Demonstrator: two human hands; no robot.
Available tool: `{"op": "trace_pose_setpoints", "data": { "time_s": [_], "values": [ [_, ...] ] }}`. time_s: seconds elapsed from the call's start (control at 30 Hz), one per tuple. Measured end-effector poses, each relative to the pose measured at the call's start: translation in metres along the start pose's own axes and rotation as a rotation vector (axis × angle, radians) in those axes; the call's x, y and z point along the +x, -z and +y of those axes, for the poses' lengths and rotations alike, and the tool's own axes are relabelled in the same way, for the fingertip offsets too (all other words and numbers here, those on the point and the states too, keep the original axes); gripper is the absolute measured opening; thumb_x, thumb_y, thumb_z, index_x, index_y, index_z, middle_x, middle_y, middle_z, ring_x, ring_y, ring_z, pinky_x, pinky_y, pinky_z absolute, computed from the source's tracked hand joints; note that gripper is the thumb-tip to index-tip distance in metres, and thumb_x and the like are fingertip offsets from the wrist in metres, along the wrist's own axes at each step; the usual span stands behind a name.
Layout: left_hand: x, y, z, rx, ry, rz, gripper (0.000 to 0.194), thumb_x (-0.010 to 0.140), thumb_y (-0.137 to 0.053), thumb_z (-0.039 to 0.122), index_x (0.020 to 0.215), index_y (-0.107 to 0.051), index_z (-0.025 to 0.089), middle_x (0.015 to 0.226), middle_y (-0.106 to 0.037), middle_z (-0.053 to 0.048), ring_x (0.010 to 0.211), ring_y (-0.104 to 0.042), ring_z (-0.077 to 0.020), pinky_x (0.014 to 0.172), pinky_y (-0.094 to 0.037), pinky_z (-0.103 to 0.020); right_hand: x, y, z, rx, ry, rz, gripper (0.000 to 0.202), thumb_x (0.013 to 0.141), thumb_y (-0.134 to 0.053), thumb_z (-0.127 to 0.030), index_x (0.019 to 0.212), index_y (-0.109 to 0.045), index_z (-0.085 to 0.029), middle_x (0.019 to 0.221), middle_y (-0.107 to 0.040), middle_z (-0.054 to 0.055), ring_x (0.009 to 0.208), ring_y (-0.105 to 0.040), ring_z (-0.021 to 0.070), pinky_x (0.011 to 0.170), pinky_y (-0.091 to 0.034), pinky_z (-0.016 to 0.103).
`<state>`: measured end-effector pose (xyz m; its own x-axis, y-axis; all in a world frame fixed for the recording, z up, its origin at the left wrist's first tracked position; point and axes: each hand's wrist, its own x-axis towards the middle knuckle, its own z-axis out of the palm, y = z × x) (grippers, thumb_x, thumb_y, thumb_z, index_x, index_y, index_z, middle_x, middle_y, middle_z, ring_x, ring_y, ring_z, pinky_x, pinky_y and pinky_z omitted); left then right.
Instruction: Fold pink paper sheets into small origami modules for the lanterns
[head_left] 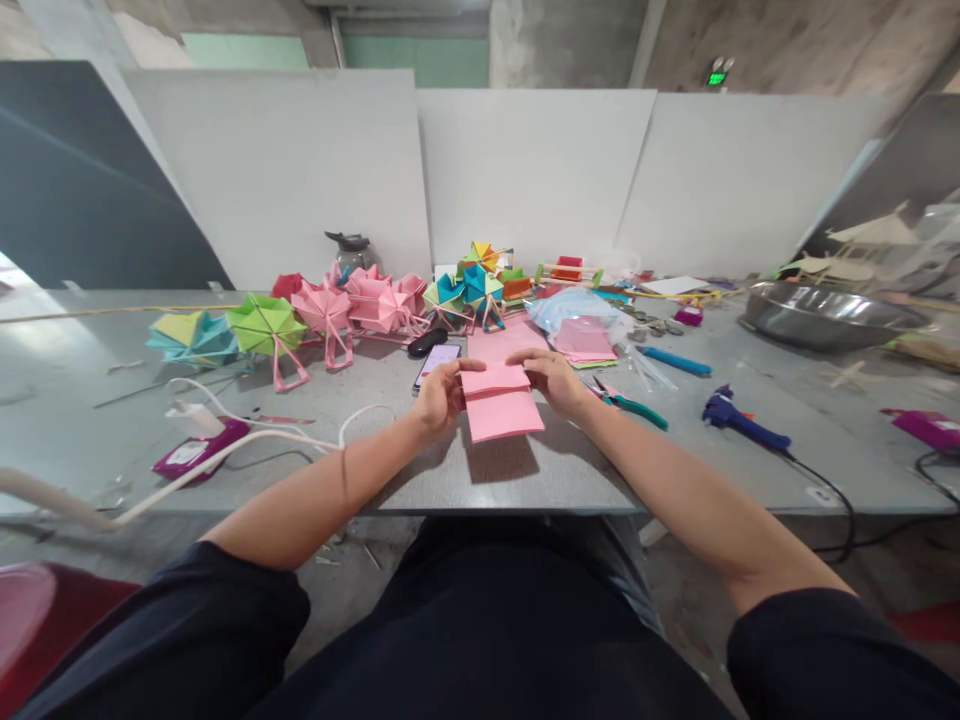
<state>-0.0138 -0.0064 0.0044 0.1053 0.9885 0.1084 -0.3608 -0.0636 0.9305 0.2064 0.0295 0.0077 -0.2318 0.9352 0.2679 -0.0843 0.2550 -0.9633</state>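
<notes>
A pink paper (504, 412) with a fold across its upper part is held up above the table's front edge, its shadow below it. My left hand (442, 398) grips its left edge between thumb and fingers. At the right edge, my right hand (553, 382) pinches the same paper. Behind it a flat pink sheet (506, 342) lies on the table. A phone (436, 366) with a lit screen is just beyond my left hand. More pink sheets (585, 340) lie beyond my right hand, partly beside a clear plastic bag (574, 308).
Folded paper lanterns (322, 306) stand at the back left. Green-handled pliers (637, 408), a blue cutter (677, 361) and a blue glue gun (742, 420) lie right. A steel bowl (832, 318) sits farther right. White cable (247, 440) crosses the left.
</notes>
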Motion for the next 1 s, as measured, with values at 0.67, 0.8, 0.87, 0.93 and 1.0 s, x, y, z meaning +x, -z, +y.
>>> {"op": "trace_pose_setpoints", "data": {
  "time_s": [0.67, 0.8, 0.87, 0.93, 1.0],
  "values": [
    [0.004, 0.002, -0.007, 0.494, -0.430, 0.135, 0.057, 0.072, -0.079, 0.010, 0.126, -0.066, 0.022, 0.121, -0.072, -0.009, 0.101, -0.069, -0.0213, 0.084, -0.056, -0.029, 0.006, 0.001, 0.003, -0.170, -0.002, -0.103, 0.029, 0.065, -0.082, -0.036, 0.084, -0.065, -0.022, 0.068, -0.067, -0.002, 0.060, -0.057, 0.0143, 0.057, -0.045, 0.027],
    [0.006, 0.007, -0.006, 0.716, -0.547, 0.124, 0.038, 0.076, -0.069, 0.010, 0.113, -0.067, 0.021, 0.107, -0.075, -0.006, 0.092, -0.073, -0.0217, 0.082, -0.060, -0.034, 0.005, 0.003, 0.001, -0.221, 0.017, -0.071, 0.023, 0.067, -0.072, -0.030, 0.087, -0.061, -0.023, 0.061, -0.062, -0.006, 0.052, -0.053, 0.0128, 0.051, -0.038, 0.025],
    [0.003, 0.008, -0.002, 0.942, -0.646, 0.105, 0.034, 0.078, -0.068, 0.011, 0.110, -0.069, 0.022, 0.114, -0.077, -0.009, 0.104, -0.075, -0.0267, 0.095, -0.061, -0.043, 0.002, 0.004, -0.002, -0.292, 0.047, -0.065, 0.020, 0.070, -0.067, -0.029, 0.089, -0.061, -0.023, 0.057, -0.059, -0.007, 0.048, -0.049, 0.0126, 0.049, -0.034, 0.025],
    [-0.002, 0.008, 0.004, 1.141, -0.727, 0.069, 0.034, 0.079, -0.072, 0.013, 0.112, -0.072, 0.023, 0.131, -0.076, -0.012, 0.124, -0.071, -0.0330, 0.114, -0.053, -0.054, -0.001, 0.004, -0.005, -0.365, 0.099, -0.049, 0.016, 0.073, -0.064, -0.027, 0.088, -0.062, -0.023, 0.055, -0.056, -0.008, 0.048, -0.046, 0.0127, 0.050, -0.032, 0.026],
    [-0.006, 0.005, 0.007, 1.250, -0.759, 0.008, 0.034, 0.082, -0.074, 0.016, 0.115, -0.074, 0.024, 0.133, -0.078, -0.012, 0.128, -0.070, -0.0353, 0.122, -0.044, -0.058, -0.005, 0.002, -0.008, -0.447, 0.187, -0.026, 0.014, 0.073, -0.063, -0.025, 0.087, -0.065, -0.022, 0.057, -0.057, -0.007, 0.053, -0.047, 0.0132, 0.054, -0.033, 0.027]
  ]
}}
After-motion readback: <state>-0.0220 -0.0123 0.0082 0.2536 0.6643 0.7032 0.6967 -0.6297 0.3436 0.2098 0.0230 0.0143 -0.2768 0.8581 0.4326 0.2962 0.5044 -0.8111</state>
